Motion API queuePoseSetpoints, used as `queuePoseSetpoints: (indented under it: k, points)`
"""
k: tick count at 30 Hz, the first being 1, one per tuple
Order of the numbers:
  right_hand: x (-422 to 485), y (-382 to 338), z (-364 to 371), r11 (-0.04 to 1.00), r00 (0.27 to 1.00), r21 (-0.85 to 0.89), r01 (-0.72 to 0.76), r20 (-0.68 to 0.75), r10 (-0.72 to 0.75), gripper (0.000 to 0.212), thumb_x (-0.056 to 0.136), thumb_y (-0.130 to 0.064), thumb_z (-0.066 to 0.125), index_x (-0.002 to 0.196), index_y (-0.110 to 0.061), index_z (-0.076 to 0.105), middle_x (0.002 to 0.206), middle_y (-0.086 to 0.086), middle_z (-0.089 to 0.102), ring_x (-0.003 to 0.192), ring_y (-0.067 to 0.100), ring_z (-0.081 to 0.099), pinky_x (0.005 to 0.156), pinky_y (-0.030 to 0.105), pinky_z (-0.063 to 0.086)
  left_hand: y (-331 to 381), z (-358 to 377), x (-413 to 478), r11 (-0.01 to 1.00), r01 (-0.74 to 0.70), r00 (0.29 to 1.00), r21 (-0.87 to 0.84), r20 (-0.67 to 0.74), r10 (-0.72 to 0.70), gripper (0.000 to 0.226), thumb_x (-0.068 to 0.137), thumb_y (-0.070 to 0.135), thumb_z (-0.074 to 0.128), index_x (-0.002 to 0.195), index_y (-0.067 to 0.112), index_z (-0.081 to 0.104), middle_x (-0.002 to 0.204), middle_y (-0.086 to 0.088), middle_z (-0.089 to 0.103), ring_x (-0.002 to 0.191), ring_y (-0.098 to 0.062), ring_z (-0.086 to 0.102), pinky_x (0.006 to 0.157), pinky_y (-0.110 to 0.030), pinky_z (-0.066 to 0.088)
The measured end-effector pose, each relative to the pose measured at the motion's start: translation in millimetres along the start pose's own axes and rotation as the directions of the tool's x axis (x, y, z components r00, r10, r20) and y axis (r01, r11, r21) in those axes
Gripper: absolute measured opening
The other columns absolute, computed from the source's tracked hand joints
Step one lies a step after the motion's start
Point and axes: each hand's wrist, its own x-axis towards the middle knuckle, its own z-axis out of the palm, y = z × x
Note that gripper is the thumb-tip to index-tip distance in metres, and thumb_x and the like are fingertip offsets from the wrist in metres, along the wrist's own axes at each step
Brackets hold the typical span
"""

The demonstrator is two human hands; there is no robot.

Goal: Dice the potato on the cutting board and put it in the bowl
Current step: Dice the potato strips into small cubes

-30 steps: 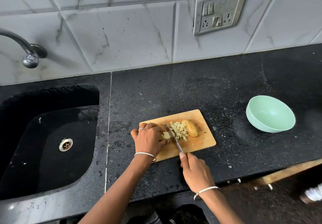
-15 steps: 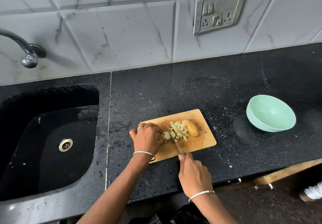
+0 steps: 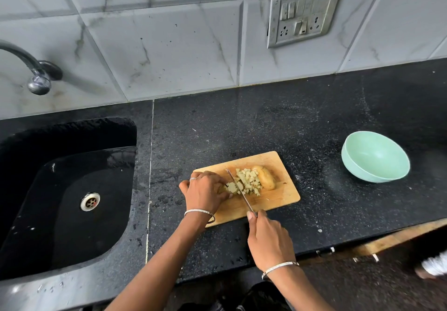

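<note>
A wooden cutting board (image 3: 280, 197) lies on the black counter. On it sits a pile of small potato dice (image 3: 249, 182), with an uncut potato half (image 3: 266, 177) just to its right. My left hand (image 3: 205, 193) presses a pale potato piece (image 3: 231, 187) down on the board's left part. My right hand (image 3: 268, 240) grips the handle of a knife (image 3: 238, 191), whose blade lies across the board right beside my left fingers, between the held piece and the dice. A mint green bowl (image 3: 375, 155) stands empty to the right of the board.
A black sink (image 3: 63, 197) with a steel drain fills the left side, and a tap (image 3: 36, 78) hangs over it. A socket plate (image 3: 303, 13) is on the tiled wall behind. The counter's front edge runs just below my right hand.
The knife has shifted slightly left along the held piece, and more dice lie beside the blade. My left hand stays on the potato piece.
</note>
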Motion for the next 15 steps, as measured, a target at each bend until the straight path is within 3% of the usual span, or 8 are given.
queuePoseSetpoints:
  k: [7, 11, 15]
  points:
    - [0.1, 1.5, -1.8, 0.999, 1.0, -0.036, -0.009, 0.003, 0.009, 0.033, 0.104, -0.045, 0.022, 0.098, -0.023, 0.045, 0.092, 0.003, 0.068, 0.089, 0.028, 0.067, 0.061, 0.036, 0.038, -0.9, 1.9, -0.9, 1.0, -0.027, 0.999, 0.011, 0.019, 0.027, 0.04, 0.062, 0.053, 0.082, 0.098, 0.042, 0.07, 0.109, 0.017, 0.064, 0.11, -0.016, 0.047, 0.091, -0.043, 0.034]
    - [-3.8, -0.8, 0.4, 0.999, 1.0, -0.038, 0.022, 0.011, -0.021, 0.036, 0.104, -0.045, 0.02, 0.104, -0.023, 0.048, 0.093, 0.003, 0.069, 0.089, 0.027, 0.067, 0.061, 0.035, 0.037, 3.2, 3.6, -3.0, 0.999, -0.014, 1.0, 0.046, -0.019, 0.015, 0.036, 0.066, 0.051, 0.079, 0.1, 0.039, 0.071, 0.109, 0.017, 0.063, 0.11, -0.014, 0.047, 0.083, -0.036, 0.024]
    - [-4.8, -1.7, 4.9, 0.998, 1.0, -0.051, 0.022, 0.02, -0.021, 0.036, 0.104, -0.045, 0.02, 0.104, -0.021, 0.048, 0.093, 0.003, 0.069, 0.089, 0.027, 0.067, 0.06, 0.035, 0.037, 3.5, 4.0, -2.8, 0.999, 0.016, 1.0, 0.037, -0.009, -0.016, 0.033, 0.067, 0.048, 0.077, 0.099, 0.041, 0.071, 0.112, 0.018, 0.064, 0.113, -0.015, 0.046, 0.087, -0.039, 0.027]
